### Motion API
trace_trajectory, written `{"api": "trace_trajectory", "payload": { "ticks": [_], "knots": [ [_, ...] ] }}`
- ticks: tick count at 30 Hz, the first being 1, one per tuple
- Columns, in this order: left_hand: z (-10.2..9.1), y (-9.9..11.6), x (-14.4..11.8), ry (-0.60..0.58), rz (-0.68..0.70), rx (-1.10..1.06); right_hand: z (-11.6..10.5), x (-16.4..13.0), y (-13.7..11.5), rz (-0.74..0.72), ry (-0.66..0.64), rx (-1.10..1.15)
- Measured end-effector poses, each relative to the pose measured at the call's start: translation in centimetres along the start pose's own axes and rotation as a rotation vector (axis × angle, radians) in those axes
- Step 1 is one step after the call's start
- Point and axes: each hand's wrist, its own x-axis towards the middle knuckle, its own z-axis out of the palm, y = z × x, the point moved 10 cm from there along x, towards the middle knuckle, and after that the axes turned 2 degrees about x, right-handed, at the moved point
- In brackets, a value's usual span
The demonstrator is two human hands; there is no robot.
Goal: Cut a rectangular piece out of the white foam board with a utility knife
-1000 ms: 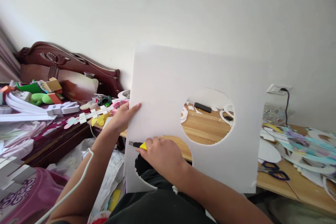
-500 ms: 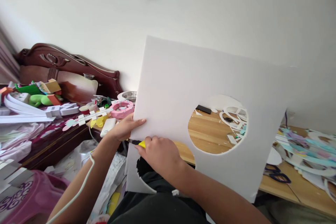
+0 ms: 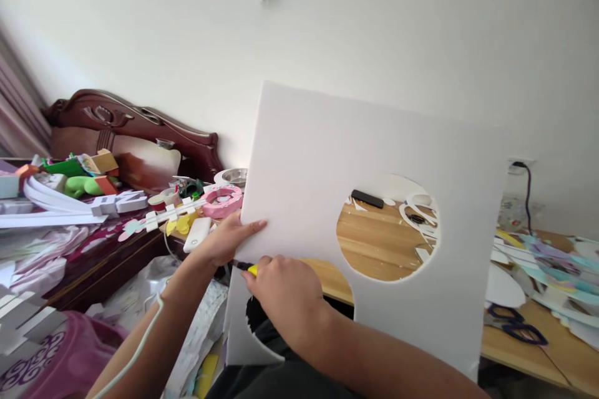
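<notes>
Currently, a wooden table (image 3: 566, 349) is largely screened by a white board (image 3: 304, 156) with two rounded cutouts, held up just in front of the person's dark clothing (image 3: 281, 386). Its left edge is pinched by the left hand (image 3: 229, 240), the thumb laid on the near face, the other fingers mostly hidden behind. By the right hand (image 3: 287, 290), fingers curled snugly around the handle, a yellow knife (image 3: 253, 270) is gripped; whether its blade is sunk into the board cannot be told. Compared with one second ago, the board has been tipped, its upper corners swung to the right; the left hand has been lowered along the edge, and the gap between it and the knife has been narrowed. The board's face is turned toward the camera, its top edge sloped down to the right; which side is longer cannot be judged. The knife's long axis is held nearly level, blade end pointed left.
</notes>
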Motion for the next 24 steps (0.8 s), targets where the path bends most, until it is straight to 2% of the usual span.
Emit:
{"api": "trace_trajectory", "payload": {
  "ticks": [24],
  "knots": [
    [0.8, -0.4, -0.4, -0.086, -0.019, -0.041, -0.4, -0.4, 0.9, -0.003, -0.027, -0.019]
  ]
}}
